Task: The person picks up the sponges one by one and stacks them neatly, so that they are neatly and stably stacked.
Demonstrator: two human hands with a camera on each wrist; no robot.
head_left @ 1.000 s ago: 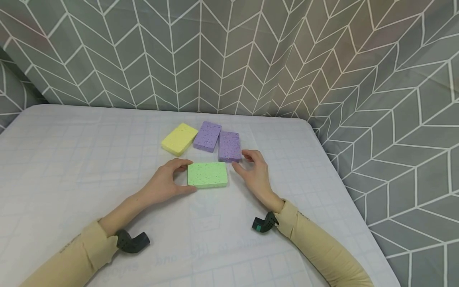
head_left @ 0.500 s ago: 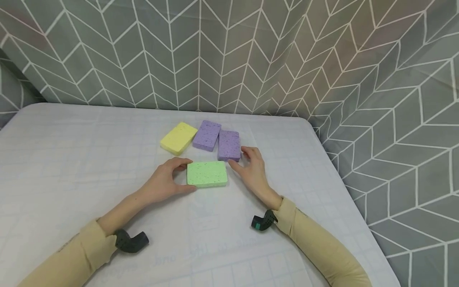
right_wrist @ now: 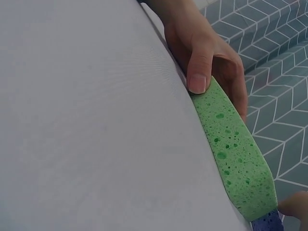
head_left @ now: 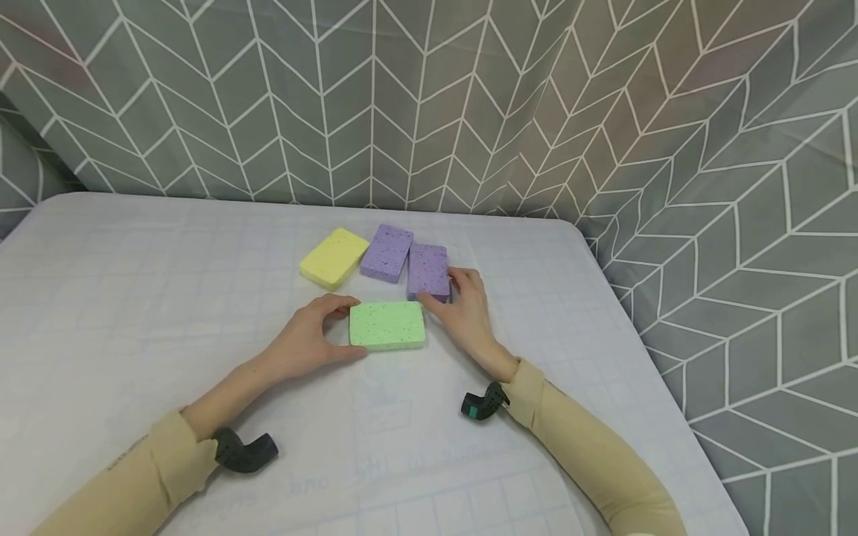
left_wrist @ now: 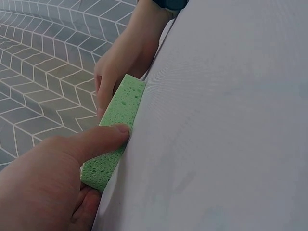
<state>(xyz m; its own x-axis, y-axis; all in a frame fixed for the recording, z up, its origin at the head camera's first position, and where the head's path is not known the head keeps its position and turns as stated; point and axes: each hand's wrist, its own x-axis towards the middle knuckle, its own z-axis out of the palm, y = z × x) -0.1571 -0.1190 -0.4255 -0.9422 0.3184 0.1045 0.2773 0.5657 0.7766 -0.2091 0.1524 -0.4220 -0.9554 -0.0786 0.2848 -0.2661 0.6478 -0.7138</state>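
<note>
Head cam: my L hand [head_left: 304,339] holds the green sponge [head_left: 387,326], which lies flat on the white tabletop [head_left: 201,313], long side running L to R. Thumb bears on the near long edge, fingers on the far one, both at the L end; prob. reason: steadies the block w/o covering its top and leaves the R end free. L-wrist view confirms the thumb across the near side face. My R hand [head_left: 465,309] is set narrow about the near R corner of the R purple sponge [head_left: 427,269]: thumb at the near edge, fingers at the R side. Corner hold prob. used b/c the green block sits just in front and limits thumb room; grip firmness: cannot tell. Whether green and R purple touch: cannot tell. Other items: L purple sponge [head_left: 387,253] lies tilted beside R purple, crowding its far L corner; yellow sponge [head_left: 334,258] lies askew next to L purple, farther L. Both block sideways shift to the L; R side has no sponge, only my fingers. Wrist cams [head_left: 246,452] sit inboard of my cuffs, well apart from the sponges. Patterned curtain [head_left: 348,97] hangs beyond the far table edge.
</note>
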